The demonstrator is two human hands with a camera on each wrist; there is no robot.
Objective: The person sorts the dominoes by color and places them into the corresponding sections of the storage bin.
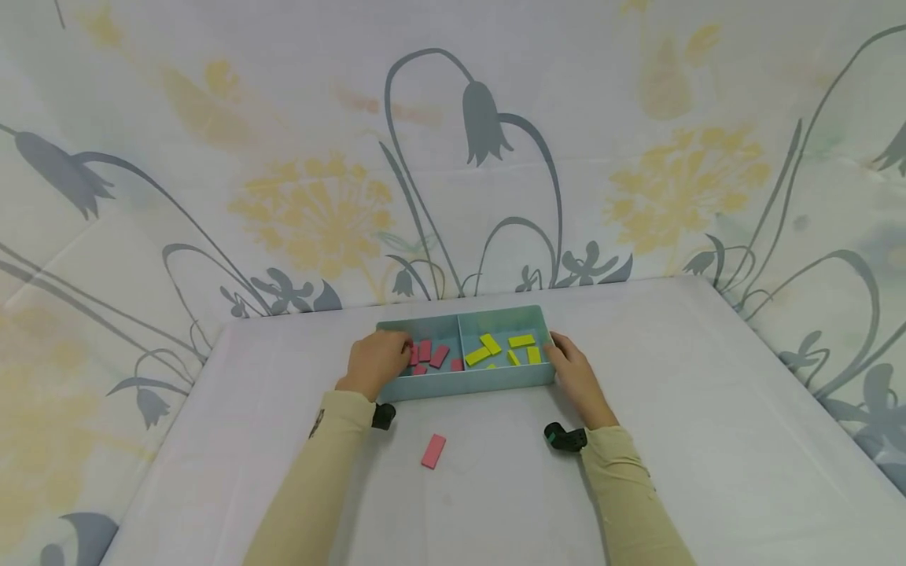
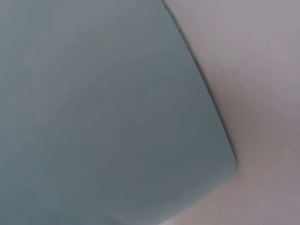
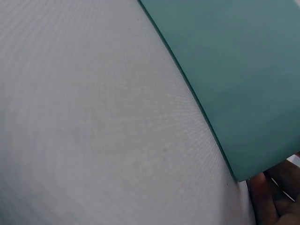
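A blue-green two-compartment box (image 1: 467,383) stands on the white-covered table. Pink blocks (image 1: 439,356) lie in its left compartment and yellow blocks (image 1: 522,340) in its right one. My left hand (image 1: 375,363) reaches over the box's left end, bent fingers inside beside the pink blocks; whether they pinch one or the wall is hidden. At the right end, my right hand (image 1: 576,377) grips the box wall, thumb at the rim; some of its fingers (image 3: 265,199) show by the box's corner in the right wrist view. The left wrist view holds only the box's outer wall (image 2: 117,103).
A single pink block (image 1: 433,451) lies on the table in front of the box, between the forearms. Behind the table hangs a flower-patterned cloth (image 1: 453,157). Black wrist cameras (image 1: 565,437) sit on the inner sides of both wrists.
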